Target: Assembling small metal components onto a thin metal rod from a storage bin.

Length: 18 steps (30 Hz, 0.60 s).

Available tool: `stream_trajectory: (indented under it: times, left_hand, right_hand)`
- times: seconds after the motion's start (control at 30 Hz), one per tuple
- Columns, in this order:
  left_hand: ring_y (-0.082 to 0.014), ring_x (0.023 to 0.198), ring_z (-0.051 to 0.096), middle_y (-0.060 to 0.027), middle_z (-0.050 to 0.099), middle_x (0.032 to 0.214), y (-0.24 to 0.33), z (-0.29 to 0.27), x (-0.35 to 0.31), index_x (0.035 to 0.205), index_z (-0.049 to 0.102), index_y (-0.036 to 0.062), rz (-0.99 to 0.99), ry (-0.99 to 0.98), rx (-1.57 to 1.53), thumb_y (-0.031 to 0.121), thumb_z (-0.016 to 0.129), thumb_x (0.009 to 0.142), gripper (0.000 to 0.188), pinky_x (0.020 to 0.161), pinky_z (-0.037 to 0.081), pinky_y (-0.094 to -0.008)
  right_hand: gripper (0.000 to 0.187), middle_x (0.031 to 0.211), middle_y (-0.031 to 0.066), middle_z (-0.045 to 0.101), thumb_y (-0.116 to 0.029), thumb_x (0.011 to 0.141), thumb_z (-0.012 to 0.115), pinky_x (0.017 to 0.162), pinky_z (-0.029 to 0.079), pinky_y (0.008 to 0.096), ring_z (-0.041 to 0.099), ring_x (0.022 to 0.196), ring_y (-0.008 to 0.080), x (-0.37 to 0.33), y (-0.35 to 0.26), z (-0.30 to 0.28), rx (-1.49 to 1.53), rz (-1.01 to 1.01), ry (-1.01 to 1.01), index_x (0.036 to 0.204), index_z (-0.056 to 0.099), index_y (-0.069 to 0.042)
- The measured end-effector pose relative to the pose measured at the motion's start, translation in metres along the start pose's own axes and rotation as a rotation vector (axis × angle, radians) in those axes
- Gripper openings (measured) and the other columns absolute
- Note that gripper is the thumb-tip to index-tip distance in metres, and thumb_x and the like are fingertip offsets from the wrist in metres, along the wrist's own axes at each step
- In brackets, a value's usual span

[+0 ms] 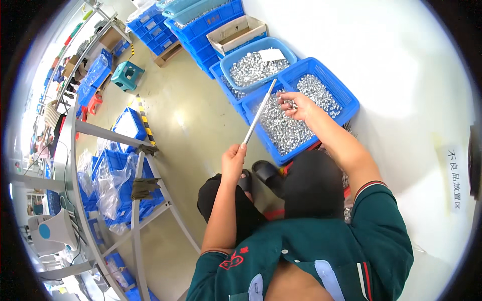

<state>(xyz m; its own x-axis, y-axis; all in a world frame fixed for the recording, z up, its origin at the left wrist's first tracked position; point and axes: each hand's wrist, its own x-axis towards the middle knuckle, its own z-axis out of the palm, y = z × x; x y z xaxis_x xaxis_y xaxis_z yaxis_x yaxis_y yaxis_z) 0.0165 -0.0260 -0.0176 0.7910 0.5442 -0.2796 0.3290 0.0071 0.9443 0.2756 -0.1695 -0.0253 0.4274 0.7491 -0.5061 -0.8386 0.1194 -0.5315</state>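
Person seated low, knees dark, green shirt at the lower edge of the view. Left hand [233,159] is nearest the body, raised above the left knee, fingers wrapped shut around the lower end of a thin metal rod [259,112]. The rod's long axis runs from that fist up and away to the right, its far tip over the edge between the round blue tub [236,56] and the blue basket [346,98].

Right hand [297,106] is farther out, arm stretched over the basket, which sits on the floor and is filled with small silver metal parts [286,133]. Fingers pinched narrow on what looks like one or two of those parts; too small to be sure. This hand lies just right of the rod's upper half, near but not touching it, so the right hand is the nearer one to the free tip.

Beyond: a cardboard box [236,33] and stacked blue crates [211,22].
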Motion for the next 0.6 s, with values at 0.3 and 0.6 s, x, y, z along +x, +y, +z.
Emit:
stream_trajectory:
  times: [0.3,0.6]
  left_hand:
    - [-0.0052,0.049,0.034,0.0039,0.039,0.053,-0.006,0.002,0.003,0.064,0.050,0.0042,0.074,-0.009,-0.062,0.030,0.055,0.086,0.034,0.044,0.028,-0.0232]
    - [-0.0047,0.050,0.034,0.0041,0.039,0.053,-0.008,-0.001,-0.001,0.063,0.048,0.0047,0.122,-0.032,-0.089,0.029,0.055,0.086,0.034,0.044,0.028,-0.0227]
  right_hand:
    - [0.014,0.073,0.0040,0.049,-0.015,0.086,0.054,0.033,0.027,0.0171,0.042,0.050,0.0070,-0.038,-0.036,0.053,-0.057,-0.113,0.020,0.093,0.052,-0.003]
    - [0.015,0.072,0.0025,0.049,-0.018,0.085,0.056,0.036,0.027,0.0168,0.041,0.051,0.0067,-0.052,-0.028,0.070,0.020,-0.248,0.034,0.093,0.054,-0.005]
